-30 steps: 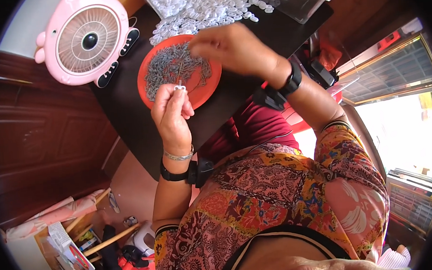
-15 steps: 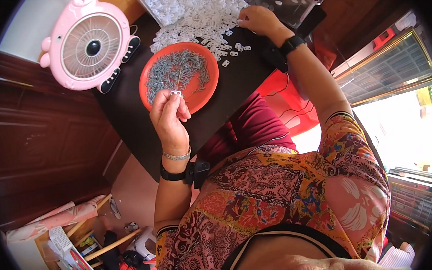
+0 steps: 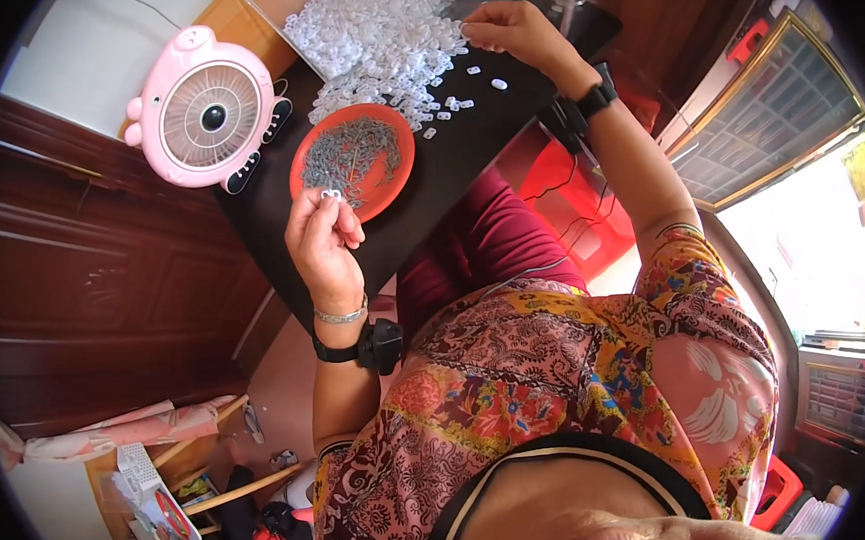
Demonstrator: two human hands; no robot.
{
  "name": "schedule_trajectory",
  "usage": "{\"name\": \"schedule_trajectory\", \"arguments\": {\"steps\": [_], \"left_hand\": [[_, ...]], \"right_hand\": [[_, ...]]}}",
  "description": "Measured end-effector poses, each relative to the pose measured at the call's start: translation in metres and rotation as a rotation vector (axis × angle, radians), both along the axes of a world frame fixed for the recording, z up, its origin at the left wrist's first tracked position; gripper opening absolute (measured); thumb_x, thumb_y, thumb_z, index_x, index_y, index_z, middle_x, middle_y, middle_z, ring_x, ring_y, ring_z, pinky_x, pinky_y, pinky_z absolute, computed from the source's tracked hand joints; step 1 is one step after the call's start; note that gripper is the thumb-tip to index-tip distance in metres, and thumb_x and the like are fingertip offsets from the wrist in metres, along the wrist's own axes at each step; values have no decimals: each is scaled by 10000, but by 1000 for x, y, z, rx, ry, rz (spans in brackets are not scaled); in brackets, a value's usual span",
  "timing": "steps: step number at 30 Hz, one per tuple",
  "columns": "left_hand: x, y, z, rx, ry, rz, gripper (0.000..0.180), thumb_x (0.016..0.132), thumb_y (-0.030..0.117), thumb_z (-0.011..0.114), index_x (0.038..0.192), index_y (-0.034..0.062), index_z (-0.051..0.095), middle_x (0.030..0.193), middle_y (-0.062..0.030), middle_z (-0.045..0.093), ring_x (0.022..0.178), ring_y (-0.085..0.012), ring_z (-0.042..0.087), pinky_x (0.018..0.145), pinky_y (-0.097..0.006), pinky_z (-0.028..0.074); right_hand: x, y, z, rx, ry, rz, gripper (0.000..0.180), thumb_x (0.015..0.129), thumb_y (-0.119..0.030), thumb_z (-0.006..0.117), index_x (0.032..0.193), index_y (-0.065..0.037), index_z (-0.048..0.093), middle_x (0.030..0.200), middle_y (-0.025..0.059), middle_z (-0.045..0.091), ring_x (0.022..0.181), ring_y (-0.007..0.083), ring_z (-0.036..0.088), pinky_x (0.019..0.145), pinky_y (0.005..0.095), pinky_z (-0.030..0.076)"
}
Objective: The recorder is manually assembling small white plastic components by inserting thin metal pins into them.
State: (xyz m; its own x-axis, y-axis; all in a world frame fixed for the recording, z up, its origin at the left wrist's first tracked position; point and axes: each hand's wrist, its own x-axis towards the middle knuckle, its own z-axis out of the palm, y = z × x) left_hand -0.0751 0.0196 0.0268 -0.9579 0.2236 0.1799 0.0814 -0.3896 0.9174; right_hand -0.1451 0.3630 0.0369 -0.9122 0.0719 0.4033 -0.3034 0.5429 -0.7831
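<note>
Assembly step, mid-cycle. Left hand point(image 3: 322, 243) is raised just over the near rim of the red dish point(image 3: 397, 164), fingers pinched on a small white clip point(image 3: 330, 193). The dish holds a heap of grey metal bits point(image 3: 352, 155) and sits on a black board point(image 3: 465, 157) across the lap.

Right hand point(image 3: 514, 31) is out at the far side, fingertips curled down at the edge of the white-clip pile point(image 3: 376, 33). It looks to be picking at a piece; whether it has one gripped I cannot tell. A few stray clips point(image 3: 461, 102) lie on the board between pile and dish.

Judgement: one piece is in hand and the right hand is fetching the next.

Next move likely calls for a fine pinch on one loose clip without dragging its neighbours, then bringing both hands together over the dish.

Pink fan point(image 3: 209, 113) stands left of the dish, apart from both hands.
</note>
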Motion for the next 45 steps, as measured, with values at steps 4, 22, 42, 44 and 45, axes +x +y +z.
{"name": "schedule_trajectory", "arguments": {"steps": [4, 22, 42, 44, 45], "left_hand": [[17, -3, -12, -38, -49, -49, 112, 894, 102, 474, 804, 40, 496, 619, -20, 469, 510, -95, 429, 463, -211, 316], [28, -12, -20, -242, -24, -38, 156, 894, 132, 476, 767, 48, 512, 622, -1, 511, 508, -56, 434, 475, -193, 307], [26, -14, -10, -230, 4, 7, 145, 887, 99, 492, 753, 42, 496, 593, 12, 477, 519, -41, 405, 485, -196, 299], [28, -18, -13, -256, 17, -5, 142, 894, 110, 476, 772, 41, 493, 618, 0, 482, 531, -57, 422, 490, -197, 312], [28, -20, -13, -283, 33, -16, 141, 901, 121, 459, 790, 40, 490, 642, -11, 488, 544, -73, 439, 495, -199, 324]], "right_hand": [[63, -43, -7, -450, -116, 292, 177, 878, -195, 639, 966, -44, 670, 778, 12, 663, 697, 67, 601, 644, 205, 474], [82, -156, -50, -793, -254, 719, 255, 824, -5, 662, 1072, -30, 608, 934, 15, 649, 841, 71, 605, 764, 198, 480], [81, -193, -29, -939, -314, 650, 122, 844, 11, 623, 965, -1, 616, 908, 55, 655, 856, 113, 637, 790, 244, 530], [86, -192, -27, -912, -324, 654, 138, 838, 8, 630, 974, -7, 614, 919, 53, 651, 853, 115, 636, 802, 247, 524], [87, -191, -26, -886, -332, 661, 153, 832, 6, 637, 983, -12, 613, 930, 51, 648, 850, 117, 635, 814, 250, 518]]}}
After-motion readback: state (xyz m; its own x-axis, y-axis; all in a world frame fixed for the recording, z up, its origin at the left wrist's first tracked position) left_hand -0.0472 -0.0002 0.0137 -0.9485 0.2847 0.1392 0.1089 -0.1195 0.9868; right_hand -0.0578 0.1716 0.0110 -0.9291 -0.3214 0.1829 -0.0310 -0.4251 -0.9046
